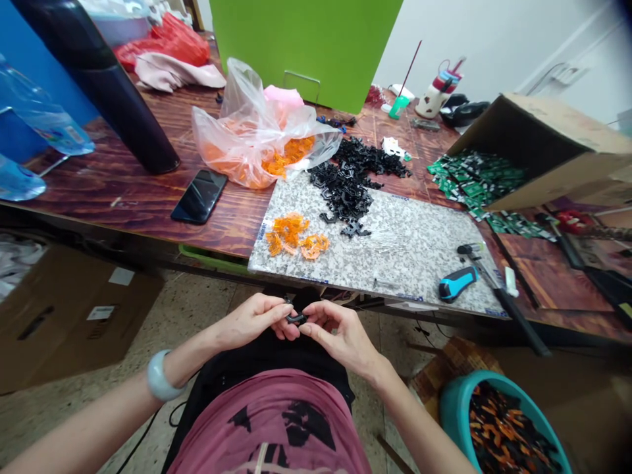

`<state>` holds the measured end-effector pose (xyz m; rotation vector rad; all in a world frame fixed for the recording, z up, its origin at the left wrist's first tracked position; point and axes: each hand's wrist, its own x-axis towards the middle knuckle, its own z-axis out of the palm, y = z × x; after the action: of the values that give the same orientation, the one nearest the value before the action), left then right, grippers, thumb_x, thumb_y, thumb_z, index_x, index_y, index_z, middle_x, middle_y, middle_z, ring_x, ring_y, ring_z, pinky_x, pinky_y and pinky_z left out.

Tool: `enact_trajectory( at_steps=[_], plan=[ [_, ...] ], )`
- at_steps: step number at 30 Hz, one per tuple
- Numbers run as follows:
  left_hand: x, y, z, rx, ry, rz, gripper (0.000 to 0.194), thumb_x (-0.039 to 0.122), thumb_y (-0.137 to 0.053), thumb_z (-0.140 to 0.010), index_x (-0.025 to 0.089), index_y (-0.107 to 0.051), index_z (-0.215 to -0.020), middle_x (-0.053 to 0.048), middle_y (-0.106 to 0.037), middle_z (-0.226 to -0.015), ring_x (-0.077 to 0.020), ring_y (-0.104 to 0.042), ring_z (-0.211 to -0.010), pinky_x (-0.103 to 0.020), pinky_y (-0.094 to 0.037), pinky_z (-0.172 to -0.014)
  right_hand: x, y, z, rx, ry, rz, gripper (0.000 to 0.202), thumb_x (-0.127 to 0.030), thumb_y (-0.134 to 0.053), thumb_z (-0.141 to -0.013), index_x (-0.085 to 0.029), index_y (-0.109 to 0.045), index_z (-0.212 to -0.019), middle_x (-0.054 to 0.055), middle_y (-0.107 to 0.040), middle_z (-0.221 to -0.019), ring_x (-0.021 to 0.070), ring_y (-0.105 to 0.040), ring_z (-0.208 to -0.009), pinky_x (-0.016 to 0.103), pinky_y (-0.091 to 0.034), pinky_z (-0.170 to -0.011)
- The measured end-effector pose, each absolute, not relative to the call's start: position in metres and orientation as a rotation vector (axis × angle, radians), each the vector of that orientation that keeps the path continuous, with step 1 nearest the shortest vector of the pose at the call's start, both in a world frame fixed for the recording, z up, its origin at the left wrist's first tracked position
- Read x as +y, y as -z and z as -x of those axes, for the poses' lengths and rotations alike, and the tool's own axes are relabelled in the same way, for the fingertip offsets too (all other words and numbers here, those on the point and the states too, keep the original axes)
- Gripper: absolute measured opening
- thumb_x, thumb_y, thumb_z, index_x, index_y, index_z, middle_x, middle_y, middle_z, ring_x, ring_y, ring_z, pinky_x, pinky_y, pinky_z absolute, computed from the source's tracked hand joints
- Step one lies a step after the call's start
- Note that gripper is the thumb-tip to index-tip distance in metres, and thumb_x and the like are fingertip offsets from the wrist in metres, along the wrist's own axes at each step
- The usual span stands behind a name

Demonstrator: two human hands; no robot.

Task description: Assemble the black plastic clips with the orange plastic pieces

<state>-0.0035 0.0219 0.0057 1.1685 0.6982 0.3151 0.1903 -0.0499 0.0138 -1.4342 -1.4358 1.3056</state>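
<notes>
Speckled board [424, 227] on wood-grain table [222, 230], mid-frame, carries orange pieces [287, 232] and some of a black pile [345, 191]. Small black part [297, 318] at lower center of frame, below board edge; left hand [259, 315] pinches it, right hand [340, 332] has fingertips bunched at its right end.

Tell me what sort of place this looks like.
Probably a small hand-assembly workspace: loose black parts and orange parts are heaped on a worktable, and a teal tub holds mixed pieces.

Bright, soft light, with wide-angle stretching and a dark upper-right corner.
</notes>
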Motion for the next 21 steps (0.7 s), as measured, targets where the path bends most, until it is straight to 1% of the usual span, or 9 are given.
enact_trajectory(
  at_steps=[3, 7, 10, 12, 15, 17, 19, 21],
  plan=[
    [0.021, -0.007, 0.004, 0.709, -0.31, -1.195, 0.036, 0.046, -0.056, -0.084, 0.011, -0.065, -0.083, -0.01, -0.076, -0.073, -0.0177, -0.069, -0.065, -0.026, -0.053, -0.062, -0.048, -0.013, -0.187, -1.424, -1.332, 1.442, 0.022, -0.036, -0.063, -0.081, -0.017, -0.065, -0.091, 0.003, -0.066, -0.076, 0.0123, -0.057, -0.064, 0.023, -0.042, -0.054],
    [0.02, -0.008, 0.003, 0.721, -0.303, -1.213, 0.034, 0.045, -0.056, -0.084, 0.013, -0.066, -0.077, -0.008, -0.075, -0.07, -0.0168, -0.068, -0.063, -0.026, -0.053, -0.062, -0.048, -0.01, -0.185, -1.326, -1.423, 1.392, 0.019, -0.035, -0.062, -0.081, -0.016, -0.064, -0.085, 0.001, -0.064, -0.074, 0.0103, -0.054, -0.061, 0.022, -0.041, -0.054],
    [0.019, -0.007, 0.002, 0.739, -0.35, -1.191, 0.037, 0.047, -0.054, -0.084, 0.012, -0.066, -0.082, -0.008, -0.075, -0.07, -0.0169, -0.067, -0.062, -0.026, -0.052, -0.06, -0.047, -0.01, -0.183, -1.165, -1.486, 1.373, 0.022, -0.037, -0.064, -0.079, -0.016, -0.062, -0.083, -0.002, -0.059, -0.063, 0.0079, -0.05, -0.052, 0.02, -0.039, -0.048],
    [0.016, -0.005, 0.001, 0.763, -0.408, -1.198, 0.038, 0.047, -0.053, -0.086, 0.012, -0.067, -0.088, -0.009, -0.074, -0.076, -0.0178, -0.067, -0.067, -0.026, -0.052, -0.061, -0.047, -0.011, -0.18, -1.056, -1.488, 1.381, 0.025, -0.039, -0.067, -0.077, -0.015, -0.062, -0.082, -0.003, -0.058, -0.058, 0.0072, -0.049, -0.047, 0.019, -0.04, -0.045],
    [0.008, -0.001, -0.006, 0.801, -0.514, -1.22, 0.034, 0.041, -0.057, -0.085, 0.014, -0.067, -0.104, -0.008, -0.073, -0.095, -0.0208, -0.066, -0.088, -0.029, -0.052, -0.075, -0.049, -0.01, -0.17, -0.881, -1.457, 1.359, 0.028, -0.041, -0.07, -0.073, -0.015, -0.062, -0.081, -0.001, -0.061, -0.059, 0.0074, -0.05, -0.045, 0.02, -0.043, -0.044],
    [0.001, 0.001, -0.013, 0.834, -0.576, -1.217, 0.035, 0.037, -0.058, -0.085, 0.015, -0.065, -0.111, -0.007, -0.072, -0.102, -0.0225, -0.063, -0.098, -0.032, -0.049, -0.085, -0.051, -0.008, -0.162, -0.773, -1.437, 1.331, 0.03, -0.042, -0.072, -0.071, -0.015, -0.061, -0.081, 0.0, -0.062, -0.06, 0.0088, -0.054, -0.046, 0.021, -0.045, -0.044],
    [-0.005, 0.001, -0.019, 0.878, -0.635, -1.2, 0.034, 0.035, -0.055, -0.086, 0.014, -0.065, -0.111, -0.007, -0.072, -0.103, -0.0232, -0.062, -0.099, -0.034, -0.047, -0.089, -0.053, -0.006, -0.158, -0.726, -1.437, 1.309, 0.032, -0.043, -0.072, -0.07, -0.015, -0.06, -0.081, 0.001, -0.063, -0.064, 0.0117, -0.058, -0.051, 0.021, -0.045, -0.043],
    [-0.007, -0.001, -0.024, 0.915, -0.683, -1.191, 0.032, 0.034, -0.052, -0.088, 0.014, -0.067, -0.107, -0.008, -0.071, -0.104, -0.0225, -0.062, -0.096, -0.034, -0.047, -0.088, -0.054, -0.006, -0.161, -0.789, -1.433, 1.331, 0.031, -0.044, -0.069, -0.073, -0.015, -0.061, -0.081, 0.002, -0.064, -0.068, 0.0133, -0.06, -0.054, 0.021, -0.044, -0.042]
  ],
)
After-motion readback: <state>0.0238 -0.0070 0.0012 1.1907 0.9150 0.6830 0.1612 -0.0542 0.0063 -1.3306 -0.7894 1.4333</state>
